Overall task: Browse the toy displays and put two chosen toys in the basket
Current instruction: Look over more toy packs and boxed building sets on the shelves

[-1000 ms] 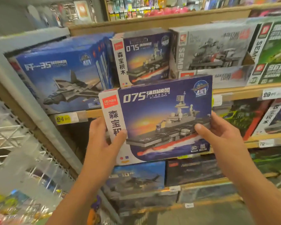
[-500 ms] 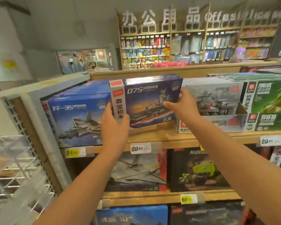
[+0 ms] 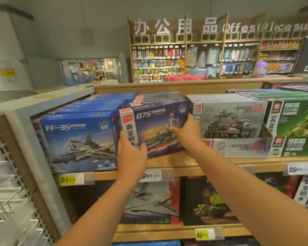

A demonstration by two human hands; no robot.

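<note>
While upright on shelf [image 3: 176,161], one 075 ship box [image 3: 158,125] | left hand [image 3: 131,155], right hand [image 3: 185,132]: both grips hold it

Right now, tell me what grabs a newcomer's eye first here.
Both hands hold the 075 warship box on the top shelf: the left hand grips its lower left corner, the right hand its right edge. The jet box stands to its left, the grey tank box to its right.
</note>
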